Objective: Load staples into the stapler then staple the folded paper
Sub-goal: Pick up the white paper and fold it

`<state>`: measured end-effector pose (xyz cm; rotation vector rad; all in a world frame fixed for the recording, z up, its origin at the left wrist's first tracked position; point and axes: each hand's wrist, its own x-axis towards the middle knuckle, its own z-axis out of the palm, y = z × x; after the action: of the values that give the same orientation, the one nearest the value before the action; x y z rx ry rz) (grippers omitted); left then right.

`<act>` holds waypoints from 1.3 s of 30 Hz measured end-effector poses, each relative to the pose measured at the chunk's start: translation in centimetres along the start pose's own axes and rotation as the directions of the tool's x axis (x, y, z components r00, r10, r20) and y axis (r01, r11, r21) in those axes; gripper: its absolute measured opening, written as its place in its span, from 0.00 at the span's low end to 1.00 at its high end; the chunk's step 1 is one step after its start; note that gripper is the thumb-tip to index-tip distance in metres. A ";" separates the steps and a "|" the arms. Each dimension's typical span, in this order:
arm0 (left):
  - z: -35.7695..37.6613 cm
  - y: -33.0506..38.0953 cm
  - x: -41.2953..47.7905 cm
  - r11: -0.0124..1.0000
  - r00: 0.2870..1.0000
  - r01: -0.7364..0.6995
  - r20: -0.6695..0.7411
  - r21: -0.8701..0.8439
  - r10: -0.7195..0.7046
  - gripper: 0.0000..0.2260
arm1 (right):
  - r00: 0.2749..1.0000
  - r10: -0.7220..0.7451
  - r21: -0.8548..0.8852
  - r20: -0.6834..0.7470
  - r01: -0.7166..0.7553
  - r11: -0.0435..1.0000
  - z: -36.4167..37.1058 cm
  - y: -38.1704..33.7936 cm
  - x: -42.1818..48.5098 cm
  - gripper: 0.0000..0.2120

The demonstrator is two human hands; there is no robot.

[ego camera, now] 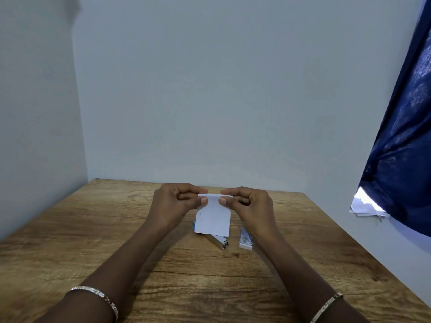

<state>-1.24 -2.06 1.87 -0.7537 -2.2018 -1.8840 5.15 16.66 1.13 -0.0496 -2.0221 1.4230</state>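
Both hands [179,201] [247,203] pinch the paper's [213,217] top edge above the stapler [218,241]; table [93,229] mostly bare.

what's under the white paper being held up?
Below the white folded paper, pinched by left hand and right hand, a silver metal stapler lies on the wooden table; its far end is hidden.

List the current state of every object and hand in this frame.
paper: held up by its top edge, hanging above the table
left hand: pinching paper
right hand: pinching paper
stapler: lying on table, partly hidden behind paper
staple box: lying on table
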 end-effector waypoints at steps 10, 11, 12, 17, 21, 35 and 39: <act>0.3 0.7 -0.3 0.992 0.994 -0.029 -0.104 0.120 0.041 0.06 | 0.993 -0.114 -0.164 0.001 0.113 0.980 0.3 -0.7 0.2 0.05; 0.4 0.8 -0.3 0.990 0.993 -0.029 -0.112 0.140 0.045 0.06 | 0.994 -0.110 -0.164 0.003 0.109 0.980 0.3 -0.8 0.1 0.05; 0.4 0.9 -0.3 0.987 0.991 -0.033 -0.120 0.160 0.052 0.05 | 0.995 -0.104 -0.164 0.004 0.103 0.981 0.3 -1.0 0.1 0.05; 0.8 1.4 -0.3 0.970 0.984 -0.067 -0.145 0.232 0.102 0.04 | 0.992 -0.129 -0.206 0.011 0.129 0.970 0.2 -1.7 0.1 0.04; 0.5 1.1 -0.3 0.970 0.984 -0.090 -0.133 0.228 0.122 0.03 | 0.979 -0.202 -0.278 0.010 0.197 0.940 0.5 -2.1 -0.3 0.03; 1.0 1.2 -0.9 0.961 0.974 -0.213 -0.044 0.175 0.224 0.01 | 0.869 -0.484 -0.500 0.106 0.467 0.729 1.1 -1.2 -0.9 0.08; 1.0 1.4 -0.8 0.959 0.974 -0.224 0.001 0.171 0.227 0.02 | 0.860 -0.505 -0.527 0.078 0.466 0.711 1.2 -1.2 -0.9 0.02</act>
<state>0.36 -1.23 2.59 -0.9074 -2.1284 -1.5672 5.61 14.89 1.49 0.1855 -2.1006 0.4989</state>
